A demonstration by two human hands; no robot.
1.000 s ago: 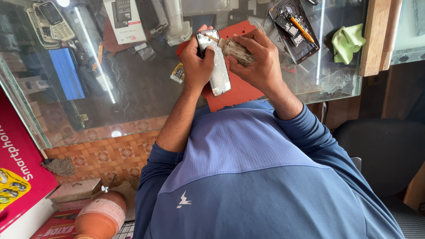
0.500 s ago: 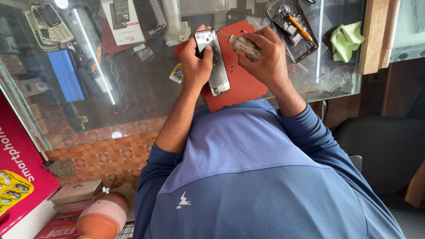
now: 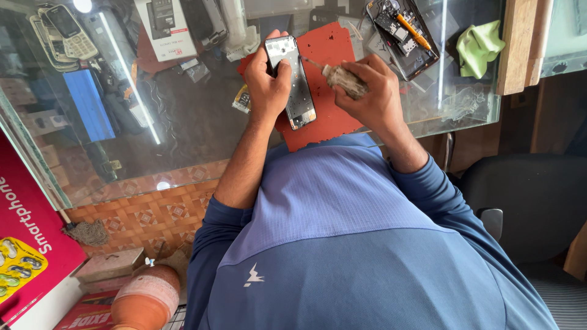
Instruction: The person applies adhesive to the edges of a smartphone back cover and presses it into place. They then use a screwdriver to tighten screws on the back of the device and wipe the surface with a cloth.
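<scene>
Head view: our left hand (image 3: 268, 85) grips the opened phone (image 3: 292, 80) upright above the red mat (image 3: 330, 116), while our right hand (image 3: 373, 91) — just beside it — clasps a worn brush (image 3: 343, 79). We'd best brace the phone and stroke lightly — bristles only.

Two hands (image 3: 267, 85) (one phone (image 3: 292, 80))
</scene>
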